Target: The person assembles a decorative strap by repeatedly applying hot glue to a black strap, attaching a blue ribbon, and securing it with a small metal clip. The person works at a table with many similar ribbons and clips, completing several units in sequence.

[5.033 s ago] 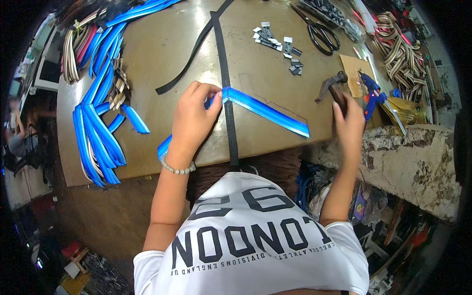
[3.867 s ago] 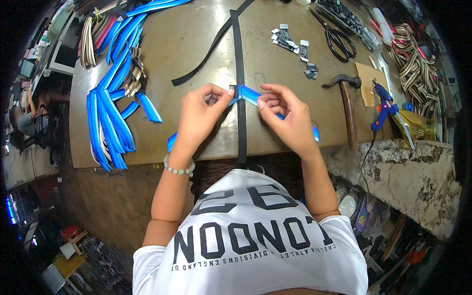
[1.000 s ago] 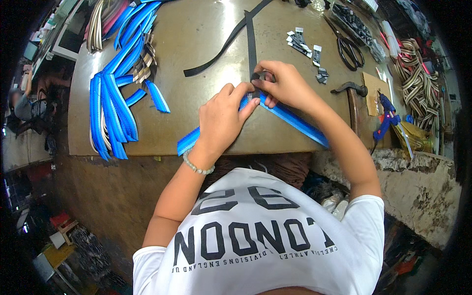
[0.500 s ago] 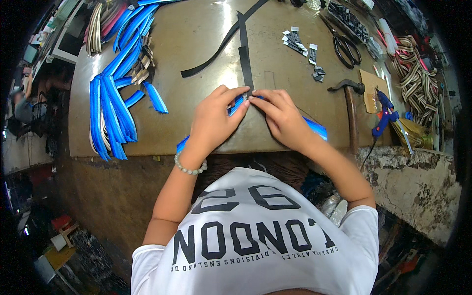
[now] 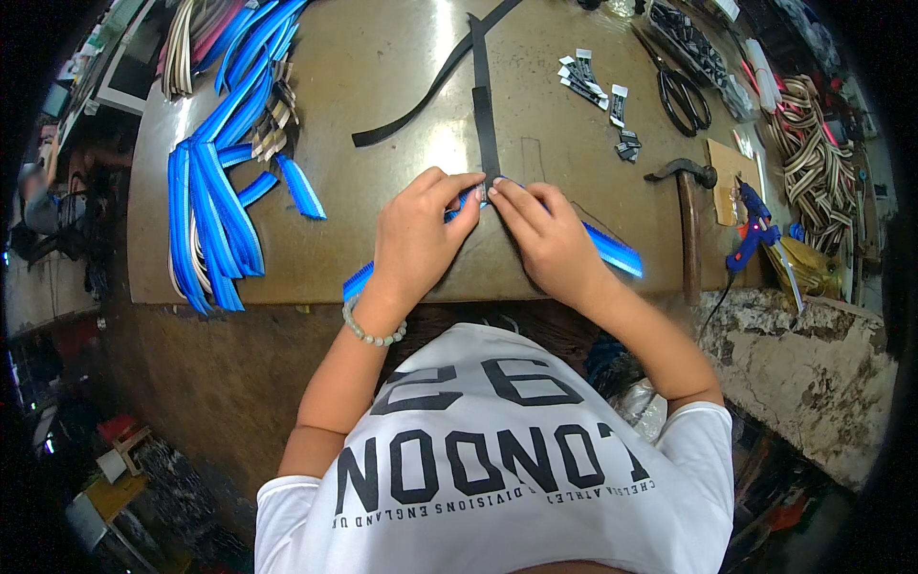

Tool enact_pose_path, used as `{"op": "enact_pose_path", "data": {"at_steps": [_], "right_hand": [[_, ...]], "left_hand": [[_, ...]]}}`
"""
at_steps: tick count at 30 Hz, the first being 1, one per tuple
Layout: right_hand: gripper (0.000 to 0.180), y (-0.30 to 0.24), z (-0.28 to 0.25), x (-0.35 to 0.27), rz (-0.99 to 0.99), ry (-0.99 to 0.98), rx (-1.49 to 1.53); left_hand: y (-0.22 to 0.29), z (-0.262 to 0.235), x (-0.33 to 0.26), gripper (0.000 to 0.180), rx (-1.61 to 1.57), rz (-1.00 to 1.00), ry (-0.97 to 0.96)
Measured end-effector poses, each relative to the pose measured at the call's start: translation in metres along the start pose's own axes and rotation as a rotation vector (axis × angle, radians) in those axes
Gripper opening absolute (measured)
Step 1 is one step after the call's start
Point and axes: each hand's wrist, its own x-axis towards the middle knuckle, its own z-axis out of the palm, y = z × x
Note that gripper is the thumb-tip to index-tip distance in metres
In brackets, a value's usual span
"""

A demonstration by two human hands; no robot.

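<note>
Both hands — left hand (image 5: 416,234), right hand (image 5: 547,239) — pinched the blue strap (image 5: 612,251), which lay slanting sideways under them.

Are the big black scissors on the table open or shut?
Shut. The scissors lie flat on the table with both blades together in one point and the two handle loops side by side.

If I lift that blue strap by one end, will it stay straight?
Probably not. The blue strap lies flat and thin under both hands, left hand and right hand, so it likely droops. It looks light; similar strips in the blue pile curve limply.
</note>
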Motion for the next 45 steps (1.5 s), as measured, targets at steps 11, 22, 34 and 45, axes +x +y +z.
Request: {"op": "enact_pose_path", "data": {"at_steps": [11, 22, 34, 45], "right_hand": [[0.054, 0.075, -0.062, -0.092, 0.992, 0.085, -0.705], [0.031, -0.047, -0.049, 0.009, 0.791, -0.180, 0.214], [0.037, -0.038, -0.048, -0.033, 0.885, 0.052, 0.161], [0.032, 0.026, -0.074, -0.064, 0.790, 0.302, -0.208]], "left_hand": [[0.005, -0.007, -0.026, 0.015, 0.159, 0.042, 0.093], [-0.013, -0.006, -0.021, 0.010, -0.019, 0.096, 0.116], [-0.011, -0.008, -0.019, 0.016, 0.030, 0.146, 0.093], [0.015, -0.005, -0.026, 0.019, -0.476, -0.064, 0.022]]}}
